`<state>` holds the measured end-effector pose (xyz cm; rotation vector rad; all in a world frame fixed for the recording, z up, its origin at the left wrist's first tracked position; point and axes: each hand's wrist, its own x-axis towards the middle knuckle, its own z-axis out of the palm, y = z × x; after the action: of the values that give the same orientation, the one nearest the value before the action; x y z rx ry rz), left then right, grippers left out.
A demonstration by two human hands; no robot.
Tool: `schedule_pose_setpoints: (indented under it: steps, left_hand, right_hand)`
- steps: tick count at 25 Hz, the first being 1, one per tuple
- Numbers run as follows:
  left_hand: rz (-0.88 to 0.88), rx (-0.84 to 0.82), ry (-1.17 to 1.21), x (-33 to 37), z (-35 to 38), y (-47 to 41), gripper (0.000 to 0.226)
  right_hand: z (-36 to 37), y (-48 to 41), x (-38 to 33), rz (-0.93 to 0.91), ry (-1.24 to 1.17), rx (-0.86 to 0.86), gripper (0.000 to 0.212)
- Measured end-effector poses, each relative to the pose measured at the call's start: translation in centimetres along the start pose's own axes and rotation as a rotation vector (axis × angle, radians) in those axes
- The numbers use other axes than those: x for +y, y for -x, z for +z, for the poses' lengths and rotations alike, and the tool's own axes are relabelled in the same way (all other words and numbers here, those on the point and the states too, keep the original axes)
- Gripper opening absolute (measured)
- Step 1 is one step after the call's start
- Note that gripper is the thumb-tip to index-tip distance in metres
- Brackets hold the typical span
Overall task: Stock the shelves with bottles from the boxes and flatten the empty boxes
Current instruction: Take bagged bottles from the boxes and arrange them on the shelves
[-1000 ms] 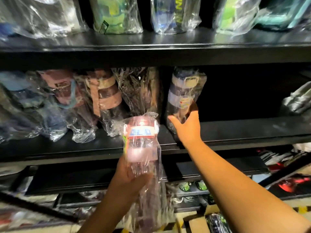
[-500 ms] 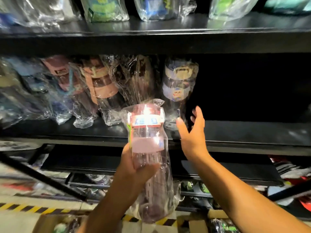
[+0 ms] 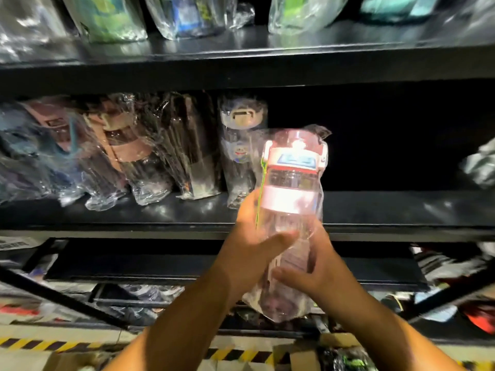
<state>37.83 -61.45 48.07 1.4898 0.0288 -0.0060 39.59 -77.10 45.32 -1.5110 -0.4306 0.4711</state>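
A clear bottle with a pink band and red-white lid [image 3: 292,194], wrapped in a plastic bag, is upright in front of the middle black shelf [image 3: 375,210]. My left hand [image 3: 254,253] grips its body from the left, thumb across the front. My right hand [image 3: 318,274] holds the lower part from the right. Several bagged bottles stand in a row on the left of that shelf; the nearest is a clear one with a grey lid [image 3: 241,145], just left of the held bottle.
The middle shelf is dark and bare to the right of the row, up to a pale bag [image 3: 479,164] at the far right. The upper shelf [image 3: 241,54] carries more bagged bottles. Cardboard boxes [image 3: 302,357] and a striped floor line lie below.
My right hand left the grey-lidded bottle on the shelf and came down onto the pink bottle. My left hand lifted that bottle up and right, toward the gap beside the row.
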Motion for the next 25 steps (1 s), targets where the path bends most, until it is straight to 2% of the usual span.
schedule_pose_setpoints:
  steps: [3,5,7,9,10,12,14,20,23,25]
  left_hand:
    - [0.075,0.051,-0.038,-0.7,-0.3,-1.9,0.071]
    - [0.086,0.139,-0.172,-1.8,-1.3,-2.7,0.054]
    - [0.107,0.146,-0.486,-3.7,-2.6,-2.9,0.04]
    - [0.234,0.115,-0.964,-5.8,-4.2,-3.2,0.04]
    - [0.294,0.073,-1.174,-6.8,-4.9,-3.5,0.049]
    - [0.306,0.026,-1.394,-8.2,-5.9,-3.9,0.063]
    - [0.263,0.005,-1.451,-8.5,-6.1,-3.9,0.071]
    - [0.225,-0.019,-1.504,-9.5,-6.4,-3.7,0.083]
    - [0.227,-0.002,-1.521,-9.9,-6.4,-3.6,0.085]
    - [0.239,0.009,-1.52,-10.2,-6.4,-3.6,0.085]
  right_hand:
    - [-2.4,-0.8,-0.6,-0.045,0.025,0.172,0.084]
    - [-4.0,-2.2,-0.9,-0.128,0.09,0.321,0.093]
    - [-5.4,-4.2,-0.7,-0.2,0.168,0.443,0.103]
    - [-6.1,-6.3,-0.4,-0.257,0.256,0.521,0.106]
    - [-6.1,-7.2,-0.4,-0.268,0.284,0.544,0.104]
    - [-6.0,-8.9,0.0,-0.231,0.299,0.559,0.082]
    - [-5.5,-10.2,0.3,-0.169,0.318,0.532,0.062]
    - [-4.6,-13.3,1.5,-0.141,0.447,0.595,0.047]
    - [-4.4,-14.0,1.8,-0.121,0.441,0.604,0.028]
    - [-4.4,-14.2,2.0,-0.12,0.453,0.609,0.028]
